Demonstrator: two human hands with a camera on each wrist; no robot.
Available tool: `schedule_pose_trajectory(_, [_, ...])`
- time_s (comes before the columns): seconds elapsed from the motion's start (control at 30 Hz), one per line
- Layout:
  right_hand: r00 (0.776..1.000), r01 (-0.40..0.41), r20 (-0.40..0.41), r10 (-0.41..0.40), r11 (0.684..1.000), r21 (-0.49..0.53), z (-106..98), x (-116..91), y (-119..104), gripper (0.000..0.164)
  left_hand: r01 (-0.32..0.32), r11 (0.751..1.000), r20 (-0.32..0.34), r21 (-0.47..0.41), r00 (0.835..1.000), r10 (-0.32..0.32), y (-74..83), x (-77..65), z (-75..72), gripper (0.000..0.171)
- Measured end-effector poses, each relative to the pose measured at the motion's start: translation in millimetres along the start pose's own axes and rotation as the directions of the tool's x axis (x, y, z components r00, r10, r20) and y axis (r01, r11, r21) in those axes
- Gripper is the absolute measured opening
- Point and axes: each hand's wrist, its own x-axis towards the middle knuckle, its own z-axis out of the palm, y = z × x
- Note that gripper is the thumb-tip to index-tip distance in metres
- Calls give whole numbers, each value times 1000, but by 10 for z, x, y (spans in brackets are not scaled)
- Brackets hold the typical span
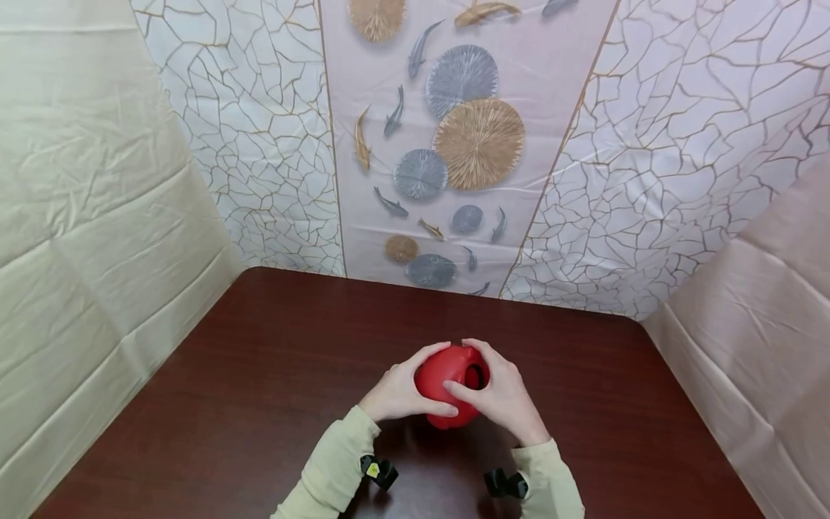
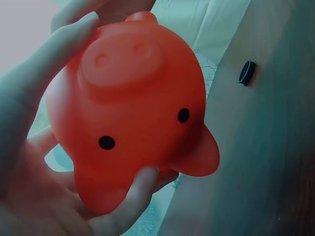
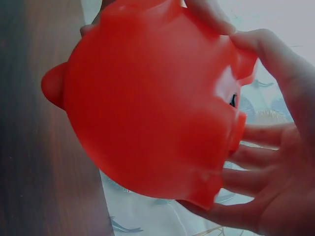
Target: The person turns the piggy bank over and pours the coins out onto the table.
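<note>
Both hands hold a red piggy bank (image 1: pixel 436 376) above the dark wooden table. My left hand (image 1: pixel 400 393) grips its left side, thumb on the near side. On the right, my right hand (image 1: pixel 507 398) grips the other side, its thumb close to a round dark opening. The left wrist view shows the pig's snout, two black eyes and ears on the piggy bank (image 2: pixel 130 103), facing that camera. In the right wrist view the smooth side of the piggy bank (image 3: pixel 147 108) appears, with stubby projections and part of something black.
A black ring-shaped piece (image 2: pixel 247 73) lies on the table in the left wrist view; I cannot pick it out in the head view. Patterned cloth (image 1: pixel 421 86) hangs behind the table (image 1: pixel 259 346), and plain cream cloth (image 1: pixel 78 216) along the sides.
</note>
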Motion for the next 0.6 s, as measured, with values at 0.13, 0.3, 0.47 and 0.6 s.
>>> schedule_pose_trajectory(0.13, [994, 60, -94, -60, 998, -1, -60, 19, -41, 62, -56, 998, -7, -1, 998, 56, 67, 9, -54, 87])
schedule_pose_trajectory(0.3, [979, 46, -200, -28, 995, 88, -243, -19, -197, 59, -120, 986, -28, -118, 993, 117, 242, -63, -168, 93])
schedule_pose_trajectory(0.47, [945, -13, -297, 141, 919, 393, -331, -54, -279, 52, -125, 931, -46, -344, 992, 117, 200, -80, -162, 98])
schedule_pose_trajectory(0.6, [918, 59, -326, 225, 737, 674, -238, -14, -266, 45, -89, 855, -1, -510, 995, 103, 172, -83, -116, 87])
